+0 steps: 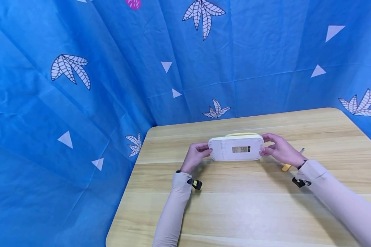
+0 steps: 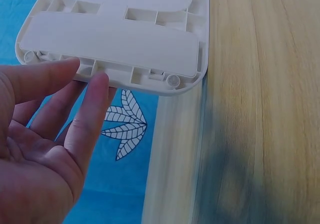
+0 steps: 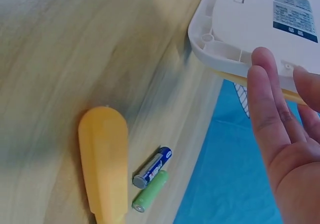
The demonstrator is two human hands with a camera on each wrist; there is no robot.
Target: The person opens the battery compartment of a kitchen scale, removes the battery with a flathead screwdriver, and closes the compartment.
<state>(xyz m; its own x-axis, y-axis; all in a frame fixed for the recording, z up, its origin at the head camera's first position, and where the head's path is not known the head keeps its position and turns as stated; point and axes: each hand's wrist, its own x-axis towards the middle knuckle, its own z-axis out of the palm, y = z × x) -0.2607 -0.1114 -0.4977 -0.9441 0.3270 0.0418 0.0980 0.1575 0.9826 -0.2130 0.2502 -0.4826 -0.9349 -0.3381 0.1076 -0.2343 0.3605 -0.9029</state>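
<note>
A white flat plastic device (image 1: 235, 148) with a yellow top edge stands on its long side on the wooden table (image 1: 235, 209), its ribbed underside and label facing me. My left hand (image 1: 206, 151) pinches its left end, thumb on the underside (image 2: 115, 38) and fingers (image 2: 95, 98) behind the rim. At the other end my right hand (image 1: 264, 146) holds it the same way, fingers (image 3: 267, 93) against the rim of the device (image 3: 240, 23).
A yellow-handled tool (image 1: 286, 167) lies on the table just under my right wrist, its handle (image 3: 102, 159) beside a blue battery (image 3: 152, 167) and a green battery (image 3: 149, 191) near the table edge. Blue patterned cloth (image 1: 80, 103) hangs behind and to the left.
</note>
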